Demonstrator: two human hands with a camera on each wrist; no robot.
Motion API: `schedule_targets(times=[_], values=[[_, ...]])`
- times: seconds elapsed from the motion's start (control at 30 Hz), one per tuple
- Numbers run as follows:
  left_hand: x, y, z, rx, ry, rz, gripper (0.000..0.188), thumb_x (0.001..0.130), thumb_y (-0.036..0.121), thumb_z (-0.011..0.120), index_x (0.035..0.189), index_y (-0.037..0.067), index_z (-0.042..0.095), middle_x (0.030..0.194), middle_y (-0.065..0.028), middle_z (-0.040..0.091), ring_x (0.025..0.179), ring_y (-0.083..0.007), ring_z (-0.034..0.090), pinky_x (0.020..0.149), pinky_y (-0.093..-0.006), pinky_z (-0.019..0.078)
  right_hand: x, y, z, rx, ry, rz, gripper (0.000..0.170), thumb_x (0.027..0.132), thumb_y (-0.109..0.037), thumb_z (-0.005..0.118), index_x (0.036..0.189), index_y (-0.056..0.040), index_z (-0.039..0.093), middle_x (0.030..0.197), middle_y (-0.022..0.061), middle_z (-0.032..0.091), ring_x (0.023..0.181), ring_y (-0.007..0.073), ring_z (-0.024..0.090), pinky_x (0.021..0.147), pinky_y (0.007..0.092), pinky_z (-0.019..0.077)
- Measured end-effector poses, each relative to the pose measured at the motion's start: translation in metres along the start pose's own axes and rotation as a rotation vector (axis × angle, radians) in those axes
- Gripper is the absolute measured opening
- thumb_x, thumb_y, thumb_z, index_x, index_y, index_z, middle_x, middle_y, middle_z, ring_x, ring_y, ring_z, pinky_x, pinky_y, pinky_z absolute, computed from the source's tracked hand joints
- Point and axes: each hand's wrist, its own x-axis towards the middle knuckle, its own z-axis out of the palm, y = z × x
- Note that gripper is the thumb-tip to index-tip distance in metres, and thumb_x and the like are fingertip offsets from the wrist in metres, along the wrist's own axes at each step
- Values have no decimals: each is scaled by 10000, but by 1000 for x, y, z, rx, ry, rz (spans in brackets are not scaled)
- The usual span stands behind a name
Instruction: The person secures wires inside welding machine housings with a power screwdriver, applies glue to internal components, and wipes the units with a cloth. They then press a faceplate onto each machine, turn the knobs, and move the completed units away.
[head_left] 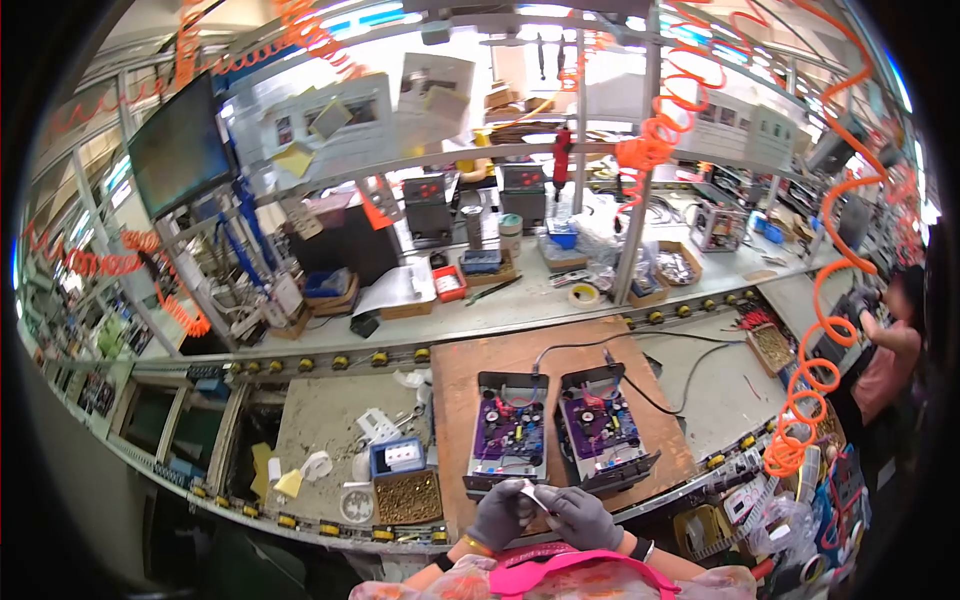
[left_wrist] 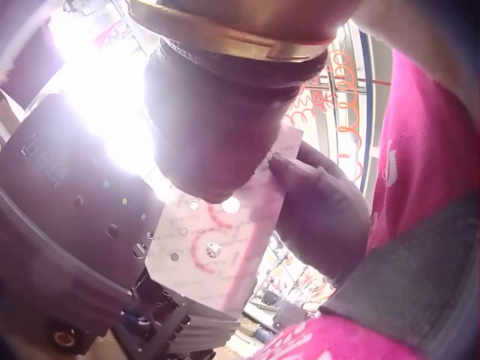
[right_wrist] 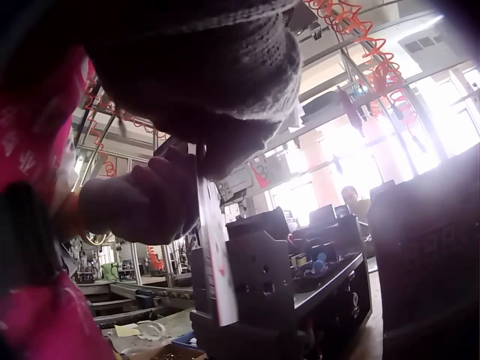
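Gripping a pale panel (left_wrist: 193, 276), left hand (head_left: 497, 516) and right hand (head_left: 584, 518) gloved, two open chassis (head_left: 513, 424) beyond

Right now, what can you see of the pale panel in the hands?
The panel is thin and flat, with round holes, red curved marks, faint print and a clipped corner; metal or plastic, I can't tell. The gloved left hand and right hand grip it, steeply tilted, near an open chassis; whether it touches that is unclear.

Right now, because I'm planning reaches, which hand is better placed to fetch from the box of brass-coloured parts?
Likely the left hand: the parts box is to its left, farther from the right hand. Both grip the white plate, so one must let go.
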Motion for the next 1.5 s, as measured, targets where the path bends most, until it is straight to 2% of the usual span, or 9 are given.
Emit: schedule_targets(times=[0.27,0.5,0.9,0.93,1.0,1.23,1.33,1.47,1.5], values=[[-12,-9,62,599,104,75,305,963,332,416,963,44,518,644,-44,506,486,-118,440,429,-232,362,1,8,-7,-339,-1,-40,352,732,-81,614,1072,1,575,861,121,623,742,249,607,606,332,505],[-5,-30,40,438,34,103,231,961,298,457,935,76,515,601,-18,473,472,-90,414,419,-216,339,-11,3,-3,-70,69,200,380,761,-13,542,1139,30,543,740,152,611,665,307,617,593,375,499],[2,-35,78,463,131,157,332,949,386,453,907,70,548,553,-7,488,399,-76,407,332,-212,313,-20,4,-9,-127,149,220,355,817,-81,525,1161,6,514,779,121,609,714,296,603,624,370,495],[8,-37,48,468,52,144,247,930,275,524,890,37,574,636,-34,530,515,-108,492,457,-228,409,-22,6,-8,-126,146,235,351,824,-76,515,1164,8,511,786,118,609,724,295,603,628,368,496],[15,-47,59,679,206,222,246,970,342,428,937,121,528,527,26,416,397,-67,369,344,-199,291,-23,3,-12,-49,122,289,347,832,-75,502,1169,12,507,794,117,609,742,291,605,639,364,498],[23,-53,56,636,245,212,244,980,310,412,847,130,511,524,31,392,397,-68,345,351,-201,275,-26,12,-7,-80,220,241,449,792,-48,552,1232,19,495,747,107,617,673,263,611,599,348,504],[16,-50,66,682,220,209,257,988,303,392,832,129,500,534,34,380,419,-71,341,376,-205,282,-25,8,-10,-128,191,277,323,856,-90,485,1160,15,514,801,105,608,745,272,609,650,346,504],[17,-50,78,1071,121,552,298,997,313,357,784,136,468,566,42,379,462,-62,343,415,-202,287,-26,8,-11,-134,111,311,286,879,-128,469,1127,4,528,791,93,603,718,252,611,616,328,511],[15,-47,73,777,187,252,300,992,327,376,769,147,461,547,48,374,446,-58,335,403,-206,269,-28,11,-6,-169,111,304,280,884,-137,465,1118,2,530,787,90,602,712,248,611,607,323,513]])
